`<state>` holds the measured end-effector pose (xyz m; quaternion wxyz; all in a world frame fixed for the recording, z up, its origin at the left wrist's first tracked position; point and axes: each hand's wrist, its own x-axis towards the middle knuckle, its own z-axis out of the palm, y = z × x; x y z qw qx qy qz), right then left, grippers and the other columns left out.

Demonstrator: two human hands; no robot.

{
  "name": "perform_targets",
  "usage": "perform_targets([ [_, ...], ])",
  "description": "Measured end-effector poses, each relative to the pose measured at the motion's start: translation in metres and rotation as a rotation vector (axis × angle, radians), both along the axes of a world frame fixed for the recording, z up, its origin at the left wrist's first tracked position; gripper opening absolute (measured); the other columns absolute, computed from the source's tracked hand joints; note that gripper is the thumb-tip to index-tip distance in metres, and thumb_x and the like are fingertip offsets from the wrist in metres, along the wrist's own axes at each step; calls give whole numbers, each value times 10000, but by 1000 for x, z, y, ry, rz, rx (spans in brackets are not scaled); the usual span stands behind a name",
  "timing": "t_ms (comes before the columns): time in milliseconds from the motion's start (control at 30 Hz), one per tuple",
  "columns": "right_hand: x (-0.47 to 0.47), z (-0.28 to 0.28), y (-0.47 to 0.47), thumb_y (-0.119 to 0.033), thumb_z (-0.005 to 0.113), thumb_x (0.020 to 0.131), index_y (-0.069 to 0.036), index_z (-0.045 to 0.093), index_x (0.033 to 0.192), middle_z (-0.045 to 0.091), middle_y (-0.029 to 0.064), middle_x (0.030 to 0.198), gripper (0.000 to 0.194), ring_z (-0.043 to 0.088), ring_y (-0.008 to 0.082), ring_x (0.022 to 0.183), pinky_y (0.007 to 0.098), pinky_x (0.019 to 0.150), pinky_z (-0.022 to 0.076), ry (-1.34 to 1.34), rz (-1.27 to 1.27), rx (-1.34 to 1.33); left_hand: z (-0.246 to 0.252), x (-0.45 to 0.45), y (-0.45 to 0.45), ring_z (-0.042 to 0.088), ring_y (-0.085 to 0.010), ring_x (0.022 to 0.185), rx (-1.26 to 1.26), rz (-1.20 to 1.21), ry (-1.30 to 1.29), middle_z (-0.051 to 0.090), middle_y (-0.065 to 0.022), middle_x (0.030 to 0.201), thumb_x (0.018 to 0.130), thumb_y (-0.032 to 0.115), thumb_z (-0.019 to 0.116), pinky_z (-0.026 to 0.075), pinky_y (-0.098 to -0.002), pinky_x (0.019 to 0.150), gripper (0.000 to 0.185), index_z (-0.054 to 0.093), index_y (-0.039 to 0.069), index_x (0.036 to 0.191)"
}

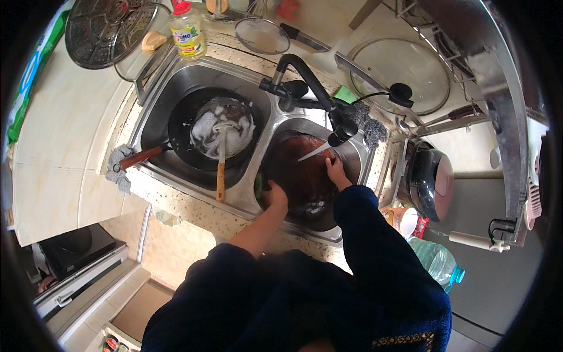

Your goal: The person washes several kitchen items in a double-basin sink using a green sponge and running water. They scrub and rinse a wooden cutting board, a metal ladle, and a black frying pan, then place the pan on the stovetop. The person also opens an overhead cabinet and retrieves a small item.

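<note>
A large dark pan (310, 176), reddish brown over its upper part, is tilted in the right sink basin (366, 154). My right hand (338, 173) grips its right edge. At the left edge, my left hand (275, 196) holds it with the thumb on top; its other fingers are partly hidden. A green scouring pad or sponge (258, 187) shows beside those fingers, and whether they hold it is unclear. Water (314, 152) streams from the black faucet (338, 127) onto the pan. Some suds (316, 206) sit low on its surface.
The left basin (154, 103) contains a frying pan (184, 154) with soapy water and a wooden-handled brush or utensil (221, 176). A grey cloth (118, 169) hangs at the counter's left. Behind stand a detergent bottle (189, 39) and glass lids (404, 75). A water bottle (433, 257) is at right.
</note>
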<state>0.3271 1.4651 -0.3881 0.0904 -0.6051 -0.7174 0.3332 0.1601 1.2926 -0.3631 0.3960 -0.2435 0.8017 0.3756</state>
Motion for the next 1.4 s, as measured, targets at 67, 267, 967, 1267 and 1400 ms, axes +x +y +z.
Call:
perform_targets([
  [67,0,1,0,-583,457,883,86,353,1331,441,320,1308,811,412,469,1220,465,1032,340,-123,-63,-74,22,-4,-5,493,-403,1173,137,-23,22,493,-275,1279,865,510,524,370,-449,1015,699,459,-62,1262],
  [267,-37,11,-19,-533,478,893,37,291,1395,313,288,1416,782,304,440,1304,494,1078,252,-315,-48,-93,80,2,-11,488,-401,1149,196,-465,107,492,-269,1229,718,533,697,399,-524,936,777,488,-34,1206],
  [967,-111,171,-45,-286,759,784,-19,607,1038,647,53,915,398,614,165,755,296,682,493,966,-335,-435,121,-25,21,501,-276,1168,1167,-820,202,472,-197,1316,919,334,537,392,-352,969,666,239,9,1419],
  [1267,-76,150,-102,-394,536,939,61,200,1434,470,239,1327,751,446,257,1236,308,1035,326,783,-72,-139,96,-39,131,616,-255,927,782,-898,284,656,-151,1010,837,490,629,475,-375,821,536,630,7,1068],
  [1400,-85,152,-115,-323,508,956,38,258,1422,508,232,1295,640,528,303,1136,320,958,393,514,66,134,139,-55,148,587,-388,1049,370,-1363,578,629,-241,1076,778,365,605,469,-426,910,461,627,2,1062],
])
